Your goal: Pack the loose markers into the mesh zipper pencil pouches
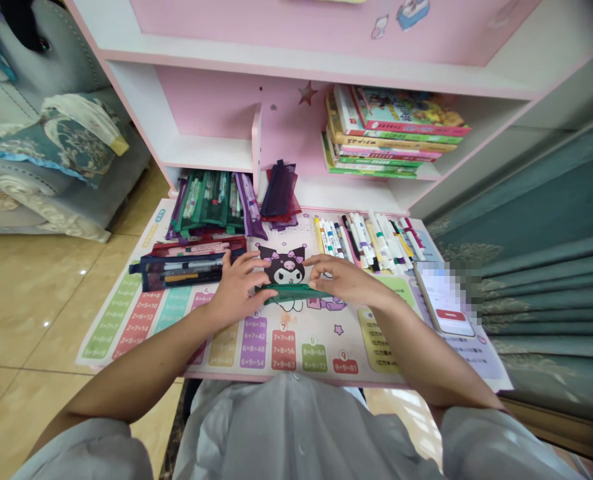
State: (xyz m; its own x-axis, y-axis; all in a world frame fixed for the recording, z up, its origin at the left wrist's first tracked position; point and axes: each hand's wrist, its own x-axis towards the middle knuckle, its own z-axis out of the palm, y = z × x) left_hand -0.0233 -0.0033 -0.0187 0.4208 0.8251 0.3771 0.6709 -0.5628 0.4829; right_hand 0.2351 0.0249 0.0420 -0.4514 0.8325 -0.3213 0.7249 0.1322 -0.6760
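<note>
A green mesh pouch (293,292) lies crosswise near the middle of the desk mat, over the printed cartoon figure. My left hand (241,283) has its thumb and fingers at the pouch's left end. At the right end, my right hand (340,277) pinches the pouch between thumb and fingers. Just left of my left hand is a dark blue mesh pouch (189,272) with pens inside, in front of a red one (191,247). Loose white-bodied markers (361,240) lie in a row behind my right hand.
Filled green and purple pouches (211,200) lie at the back left, beside stacked dark blue and red pouches (279,193). Books (386,133) are piled on the right shelf. A phone (443,297) rests near the desk's right edge, by a curtain (546,247).
</note>
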